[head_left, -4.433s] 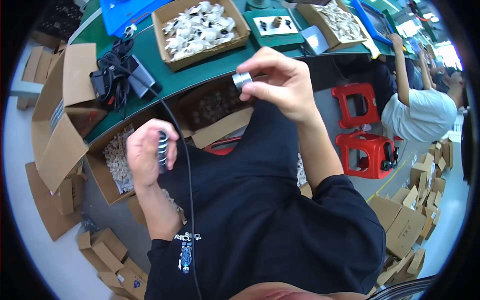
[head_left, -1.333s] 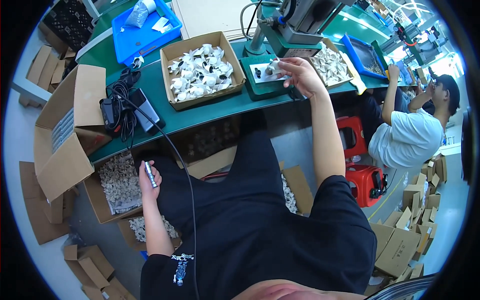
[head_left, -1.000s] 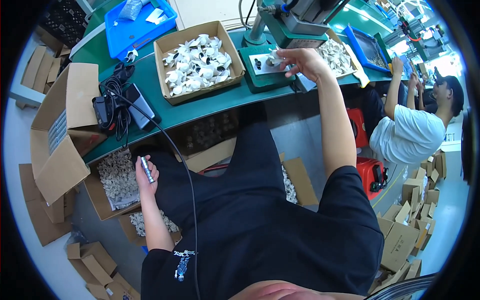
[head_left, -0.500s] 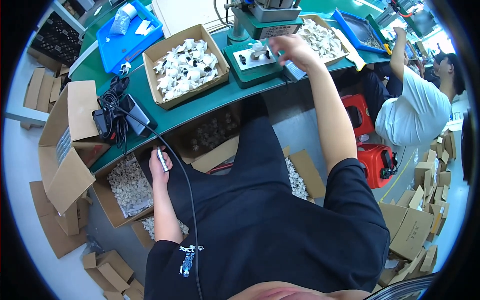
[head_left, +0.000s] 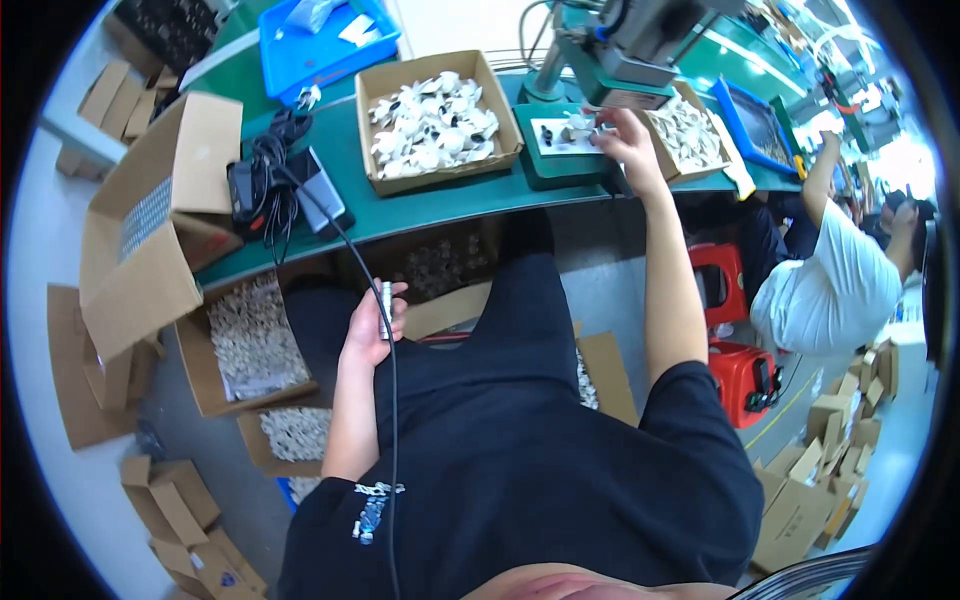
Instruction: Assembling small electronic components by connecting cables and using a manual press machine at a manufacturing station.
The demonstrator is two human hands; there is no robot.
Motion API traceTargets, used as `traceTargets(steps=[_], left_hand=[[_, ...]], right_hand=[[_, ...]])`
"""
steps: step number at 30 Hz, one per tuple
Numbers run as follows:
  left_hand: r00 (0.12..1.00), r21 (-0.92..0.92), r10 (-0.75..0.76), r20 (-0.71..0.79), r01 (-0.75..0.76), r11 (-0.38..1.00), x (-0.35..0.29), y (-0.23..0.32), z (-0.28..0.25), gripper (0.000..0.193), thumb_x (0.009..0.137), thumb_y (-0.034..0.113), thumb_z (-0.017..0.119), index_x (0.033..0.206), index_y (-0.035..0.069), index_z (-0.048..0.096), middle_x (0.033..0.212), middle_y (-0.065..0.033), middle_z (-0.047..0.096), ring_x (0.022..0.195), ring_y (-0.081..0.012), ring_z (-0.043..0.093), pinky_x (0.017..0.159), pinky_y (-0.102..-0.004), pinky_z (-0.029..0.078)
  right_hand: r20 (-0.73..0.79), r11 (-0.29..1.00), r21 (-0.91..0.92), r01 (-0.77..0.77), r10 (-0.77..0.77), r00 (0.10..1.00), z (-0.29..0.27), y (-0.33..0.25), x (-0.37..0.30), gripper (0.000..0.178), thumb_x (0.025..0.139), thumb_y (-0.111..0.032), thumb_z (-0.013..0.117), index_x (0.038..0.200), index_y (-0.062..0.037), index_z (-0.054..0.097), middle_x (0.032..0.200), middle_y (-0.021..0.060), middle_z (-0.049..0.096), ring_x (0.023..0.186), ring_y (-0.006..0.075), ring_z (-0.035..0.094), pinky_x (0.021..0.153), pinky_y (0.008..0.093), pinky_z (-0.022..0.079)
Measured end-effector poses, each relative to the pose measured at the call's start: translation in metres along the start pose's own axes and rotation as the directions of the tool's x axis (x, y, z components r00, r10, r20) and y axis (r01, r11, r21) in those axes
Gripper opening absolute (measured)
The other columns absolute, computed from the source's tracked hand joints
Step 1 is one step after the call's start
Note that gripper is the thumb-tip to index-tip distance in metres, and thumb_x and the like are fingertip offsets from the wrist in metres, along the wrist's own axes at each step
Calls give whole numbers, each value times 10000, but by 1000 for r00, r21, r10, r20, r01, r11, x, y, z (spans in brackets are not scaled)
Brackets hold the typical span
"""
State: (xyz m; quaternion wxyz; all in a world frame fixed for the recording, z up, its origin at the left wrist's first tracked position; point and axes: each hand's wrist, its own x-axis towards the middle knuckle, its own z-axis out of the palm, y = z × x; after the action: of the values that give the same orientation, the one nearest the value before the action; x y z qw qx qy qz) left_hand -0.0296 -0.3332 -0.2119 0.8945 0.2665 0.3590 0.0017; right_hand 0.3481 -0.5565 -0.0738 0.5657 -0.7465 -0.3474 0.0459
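Observation:
My left hand [head_left: 372, 325] is closed around a short silver metal cylinder [head_left: 386, 310], held above my left thigh. At the bench press [head_left: 628, 62], my right hand [head_left: 632, 150] has its fingers bent in a pinch at the right side of a white plastic part [head_left: 577, 128]. That part rests on the white plate [head_left: 562, 148] of the green press base, beside small black pieces. The fingertips partly hide the contact. Left of the press, an open cardboard box [head_left: 437, 180] holds many white plastic parts.
Another box of white parts [head_left: 690, 135] stands right of the press. A blue tray [head_left: 275, 50] and a grey device [head_left: 322, 190] with black cables lie leftward. A black cable [head_left: 393, 430] hangs across me. Boxes of parts [head_left: 258, 340] sit below; a co-worker [head_left: 825, 295] sits at right.
My view has shifted, moving the bench rightward in the picture. My right hand's fingers have drawn in to the white part on the press. My left hand, still holding the cylinder, has turned palm up.

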Motion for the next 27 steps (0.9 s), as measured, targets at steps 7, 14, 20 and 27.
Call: traceTargets(steps=[7,14,20,27], left_hand=[[950,196,-212,227,169,966,-22,-26,50,475,1034,450,374,1076,21,572,661,0,520,419,-53,397,350,-190,286],[935,267,-225,275,151,952,-27,-40,84,483,1041,441,363,1068,6,570,643,-4,522,402,-46,378,348,-184,284],[921,228,-215,326,145,963,-19,-42,92,479,1041,435,369,1069,-1,566,631,-15,528,404,-46,382,347,-189,300],[879,207,-112,463,16,978,-39,-16,115,482,1043,419,370,1054,-20,568,637,-60,554,384,-55,373,342,-195,309]], right_hand=[[-131,962,-236,140,-174,976,36,-4,-18,328,794,-118,736,1111,-54,685,983,55,696,839,117,600,713,264,496],[-585,997,28,68,-39,810,58,-1,-27,299,772,-15,737,1064,1,671,1036,103,698,880,123,616,742,265,488],[-397,729,-493,475,-674,623,97,-36,-54,275,767,-30,741,1031,-17,665,1028,140,692,916,295,648,811,373,505],[121,831,-127,541,-529,840,108,-102,-58,289,800,-64,711,1083,-27,664,1061,130,668,941,290,628,860,366,492]])
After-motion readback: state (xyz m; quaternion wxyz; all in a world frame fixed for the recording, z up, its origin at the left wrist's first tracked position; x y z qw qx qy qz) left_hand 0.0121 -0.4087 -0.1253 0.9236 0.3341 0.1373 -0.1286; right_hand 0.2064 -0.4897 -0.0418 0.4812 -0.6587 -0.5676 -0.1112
